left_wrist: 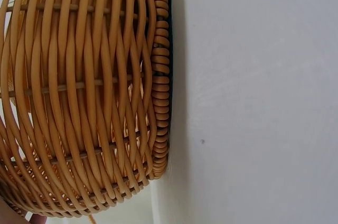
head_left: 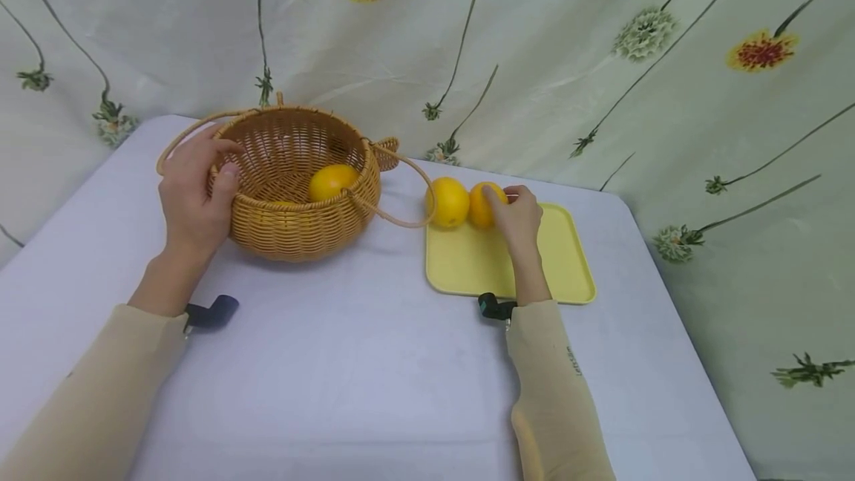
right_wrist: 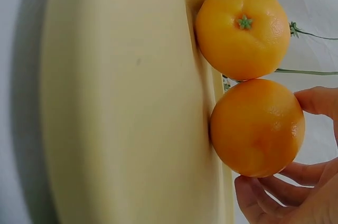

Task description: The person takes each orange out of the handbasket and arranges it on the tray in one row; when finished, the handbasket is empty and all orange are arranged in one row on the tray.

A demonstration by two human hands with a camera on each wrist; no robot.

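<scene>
A brown wicker basket (head_left: 300, 232) stands at the left of the table, its woven side (left_wrist: 79, 86) filling much of the left wrist view. My left hand (head_left: 194, 191) holds its left rim. Inside lies an orange (head_left: 332, 182), and a sliver of another yellow-orange thing shows behind the front rim. On the yellow tray (head_left: 461, 262), two oranges touch each other. My right hand (head_left: 519, 220) holds the right-hand orange (right_wrist: 257, 128) between thumb and fingers. The other orange (right_wrist: 243, 31), with a green star-shaped stem end, sits between it and the basket.
One looped basket handle (head_left: 401, 223) leans out to the right, reaching the left orange and the tray's edge. A white cloth covers the table (head_left: 347, 377). Behind it hangs a pale flower-print curtain (head_left: 548, 36). A dark wrist device sits at each cuff.
</scene>
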